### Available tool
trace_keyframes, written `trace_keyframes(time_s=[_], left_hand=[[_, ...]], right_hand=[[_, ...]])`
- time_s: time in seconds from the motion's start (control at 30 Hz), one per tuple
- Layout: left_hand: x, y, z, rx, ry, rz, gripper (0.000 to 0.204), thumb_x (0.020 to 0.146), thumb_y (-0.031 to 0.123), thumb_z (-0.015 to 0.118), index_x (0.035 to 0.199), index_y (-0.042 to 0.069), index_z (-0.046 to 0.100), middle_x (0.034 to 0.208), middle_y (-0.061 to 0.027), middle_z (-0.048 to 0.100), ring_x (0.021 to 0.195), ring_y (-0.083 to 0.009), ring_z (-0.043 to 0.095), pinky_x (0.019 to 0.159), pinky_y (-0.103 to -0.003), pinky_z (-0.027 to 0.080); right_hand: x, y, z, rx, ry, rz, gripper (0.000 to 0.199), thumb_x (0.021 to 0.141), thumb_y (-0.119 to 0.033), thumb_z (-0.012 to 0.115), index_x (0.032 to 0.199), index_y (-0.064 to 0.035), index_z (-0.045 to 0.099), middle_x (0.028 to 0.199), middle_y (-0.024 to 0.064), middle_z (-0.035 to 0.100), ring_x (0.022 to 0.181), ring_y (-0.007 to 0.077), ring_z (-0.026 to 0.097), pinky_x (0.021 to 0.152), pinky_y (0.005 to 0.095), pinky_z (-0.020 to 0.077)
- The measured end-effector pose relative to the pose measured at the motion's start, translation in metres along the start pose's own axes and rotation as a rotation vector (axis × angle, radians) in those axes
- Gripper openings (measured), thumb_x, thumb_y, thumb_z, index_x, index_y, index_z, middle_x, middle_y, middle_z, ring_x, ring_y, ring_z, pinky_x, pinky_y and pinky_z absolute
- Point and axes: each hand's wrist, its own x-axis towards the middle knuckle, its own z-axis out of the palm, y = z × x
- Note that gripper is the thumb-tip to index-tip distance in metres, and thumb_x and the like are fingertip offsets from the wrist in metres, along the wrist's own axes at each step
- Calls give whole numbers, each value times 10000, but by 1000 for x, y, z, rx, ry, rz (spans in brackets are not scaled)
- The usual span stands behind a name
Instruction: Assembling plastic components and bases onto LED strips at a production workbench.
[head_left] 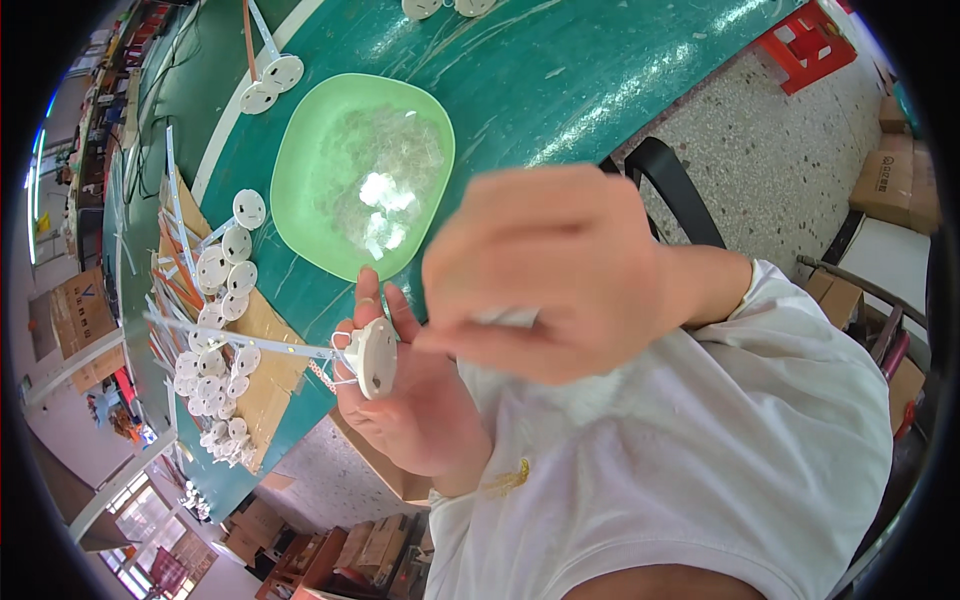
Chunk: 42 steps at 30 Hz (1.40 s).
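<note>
My left hand point(410, 400) is raised palm up and holds a white round disc point(377, 356) between thumb and fingers. A long thin white strip point(240, 340) joined to the disc sticks out to the left, with fine wires at the joint. My right hand point(545, 275) is close to the camera and blurred, just right of the disc. Its fingers are pinched on a small pale piece point(508, 318), too blurred to make out in detail. Both wrists are in white sleeves.
A light green bowl point(300, 150) of small clear plastic pieces stands on the green table point(560, 70) beyond my hands. Several white discs with strips point(225, 270) lie on a cardboard sheet point(268, 325) at the left. A black chair point(670, 185), a red stool point(805, 45) and cardboard boxes point(890, 185) are at the right.
</note>
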Motion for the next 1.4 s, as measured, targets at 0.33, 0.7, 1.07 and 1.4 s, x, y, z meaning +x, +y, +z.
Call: trace_keyframes(time_s=[0.33,0.7,1.07,1.4], left_hand=[[6,7,-1,87,-24,6,591,918,353,698,1305,-67,546,1301,-220,594,1330,-438,461,1148,-534,329],[5,12,-1,217,-77,31,595,949,385,651,1309,-74,535,1298,-261,579,1309,-502,458,1054,-629,394],[86,84,-62,559,-6,368,358,999,209,584,1170,-105,608,1142,-257,618,1068,-368,626,894,-464,532],[175,166,-115,2035,403,234,506,869,521,681,1039,50,758,721,-59,665,667,-143,574,658,-312,474]], right_hand=[[0,-1,11,85,-106,386,129,790,-39,732,914,-35,697,878,83,680,672,169,618,506,271,474],[2,1,16,40,-55,302,118,735,16,724,819,-42,664,798,45,685,587,132,603,447,234,450],[26,10,-37,-2,-29,536,93,796,60,679,873,7,679,843,80,678,676,93,619,584,229,493],[67,13,-153,-862,-121,539,27,873,5,638,897,16,635,762,69,625,665,128,577,601,250,457]])
